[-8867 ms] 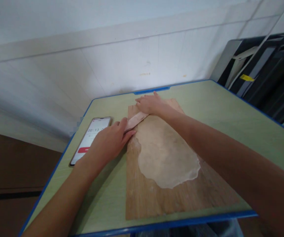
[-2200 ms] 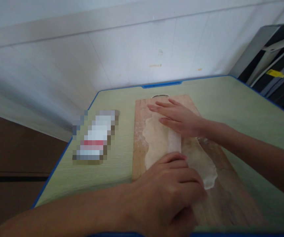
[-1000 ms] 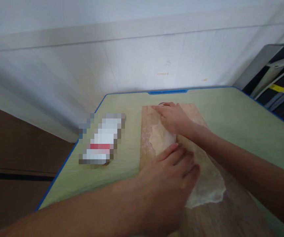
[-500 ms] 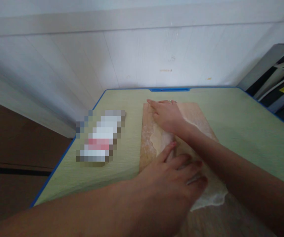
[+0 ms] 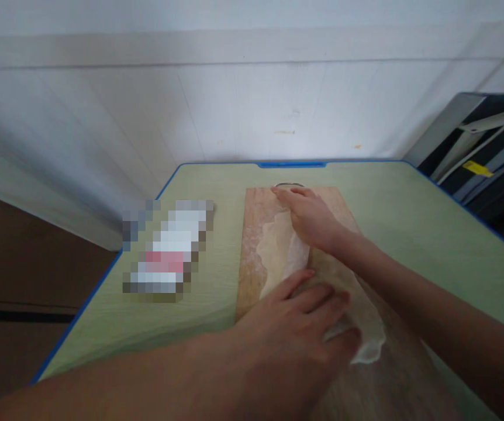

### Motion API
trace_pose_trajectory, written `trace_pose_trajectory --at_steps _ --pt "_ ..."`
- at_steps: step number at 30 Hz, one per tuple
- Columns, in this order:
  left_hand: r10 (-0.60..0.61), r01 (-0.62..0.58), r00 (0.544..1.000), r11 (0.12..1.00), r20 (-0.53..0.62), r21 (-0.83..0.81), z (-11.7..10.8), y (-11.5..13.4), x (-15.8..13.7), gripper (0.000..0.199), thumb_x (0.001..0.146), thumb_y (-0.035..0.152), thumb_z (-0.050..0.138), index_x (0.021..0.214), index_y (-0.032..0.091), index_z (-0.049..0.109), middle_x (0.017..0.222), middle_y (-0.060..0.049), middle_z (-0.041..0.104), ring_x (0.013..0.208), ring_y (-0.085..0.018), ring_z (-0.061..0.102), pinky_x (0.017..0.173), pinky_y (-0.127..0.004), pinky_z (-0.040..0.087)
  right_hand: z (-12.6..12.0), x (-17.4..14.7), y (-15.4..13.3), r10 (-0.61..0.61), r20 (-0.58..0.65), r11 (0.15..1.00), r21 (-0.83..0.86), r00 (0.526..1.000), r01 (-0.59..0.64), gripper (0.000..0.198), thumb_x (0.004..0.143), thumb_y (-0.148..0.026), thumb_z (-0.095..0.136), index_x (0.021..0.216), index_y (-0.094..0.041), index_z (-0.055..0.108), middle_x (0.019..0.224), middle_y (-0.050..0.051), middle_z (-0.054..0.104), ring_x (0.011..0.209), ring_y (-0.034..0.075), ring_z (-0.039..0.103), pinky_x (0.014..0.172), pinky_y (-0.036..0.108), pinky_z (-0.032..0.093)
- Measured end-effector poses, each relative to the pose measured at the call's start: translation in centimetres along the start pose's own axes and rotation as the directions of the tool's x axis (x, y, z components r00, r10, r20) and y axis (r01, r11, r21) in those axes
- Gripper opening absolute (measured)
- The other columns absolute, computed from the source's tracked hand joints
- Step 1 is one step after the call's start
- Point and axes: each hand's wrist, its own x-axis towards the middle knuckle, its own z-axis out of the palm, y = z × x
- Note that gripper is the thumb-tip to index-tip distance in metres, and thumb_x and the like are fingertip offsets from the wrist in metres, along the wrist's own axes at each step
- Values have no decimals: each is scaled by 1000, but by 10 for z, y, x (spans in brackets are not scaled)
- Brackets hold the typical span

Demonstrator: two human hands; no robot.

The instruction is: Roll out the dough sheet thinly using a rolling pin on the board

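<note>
A thin sheet of pale dough [image 5: 273, 242] with an uneven edge lies on a floured wooden board [image 5: 252, 204]. Across it runs a whitish rolling pin [image 5: 298, 252], partly hidden by my hands. My right hand [image 5: 316, 219] is closed over its far end, near the top of the board. Closer to me, my left hand [image 5: 307, 313] rests over the near part, its fingers bent and slightly apart. More of the dough shows beyond my left fingers, its lower edge thin and wavy.
The board lies on a light green table [image 5: 208, 181] with a blue rim. A blurred-out white and red item [image 5: 171, 245] is on the left. A white wall [image 5: 243, 111] stands behind the table, and dark panels [image 5: 497, 152] lean at the right.
Both hands have moved rightward over the board with the rolling pin, uncovering more dough on the left. The whole view has shifted slightly.
</note>
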Motion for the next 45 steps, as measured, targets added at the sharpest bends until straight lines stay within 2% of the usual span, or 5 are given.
trace_pose_trajectory --at_steps 7,16,24,31,45 --pt "-5 -1 997 997 -74 -84 3 -7 2 36 89 21 50 125 19 51 135 -4 54 139 -22 31 118 -45 14 6 28 -47 15 34 995 -97 999 -12 58 83 -7 38 141 -12 43 115 17 69 109 29 62 103 58 33" --pt "7 -12 998 997 -65 -78 13 -3 3 28 84 19 55 111 19 59 126 -6 61 122 -22 51 109 -37 29 0 10 -7 -53 12 997 -50 998 54 58 78 0 34 130 -13 56 133 10 60 124 20 51 106 33 35" --pt "-36 35 999 990 -3 -138 -7 3 9 49 81 10 53 128 19 51 143 -1 50 140 -15 30 119 -33 5 8 32 -46 -42 14 998 -38 999 42 49 83 -7 39 130 -9 54 115 18 68 109 28 62 92 42 46" --pt "25 -22 999 996 40 -91 -8 4 7 42 85 22 54 126 20 53 135 -2 57 128 -20 47 113 -34 23 6 19 -16 -78 7 996 -36 997 79 55 82 3 34 132 -10 53 136 12 57 124 21 51 111 37 29" --pt "62 -62 998 993 7 102 1 9 7 44 93 31 42 127 6 54 137 -10 55 127 -22 50 113 -31 26 13 26 -23 -112 -5 993 -28 994 112 47 87 -1 32 129 -4 52 131 17 60 123 24 51 107 37 33"
